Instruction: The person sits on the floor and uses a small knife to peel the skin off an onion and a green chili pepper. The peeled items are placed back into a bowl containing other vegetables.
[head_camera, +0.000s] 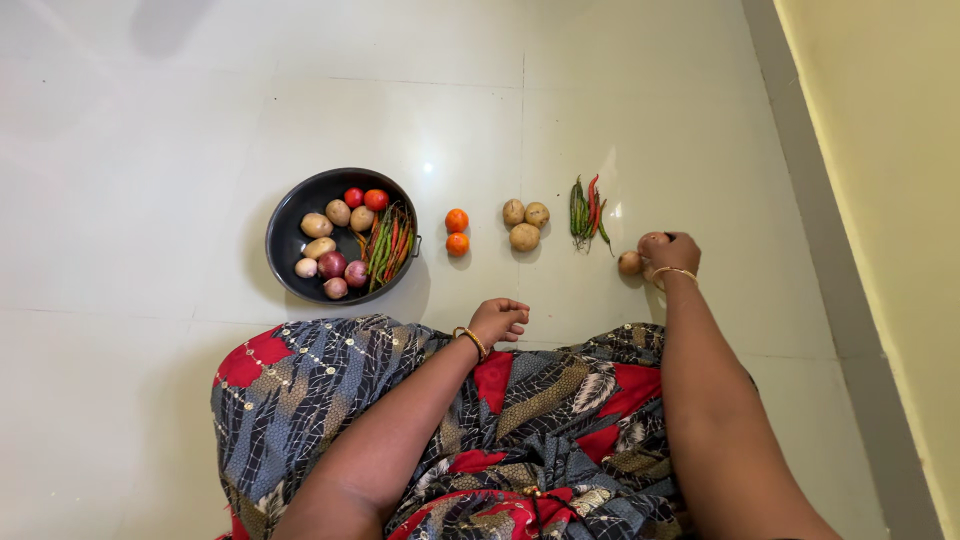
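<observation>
My right hand (668, 252) reaches out over the tiled floor on the right, its fingers closed around a small round onion; a second onion (629, 263) lies on the floor touching the hand's left side. My left hand (499, 320) rests loosely curled near my knee and holds nothing. To the left of the right hand lie a bunch of green and red chillies (588, 212), three potatoes (524, 224) and two orange tomatoes (457, 232), laid in a row.
A black round pan (290, 225) at the left holds potatoes, red onions, tomatoes and chillies. A yellow wall (880, 200) runs along the right. My patterned skirt (330, 390) covers the near floor.
</observation>
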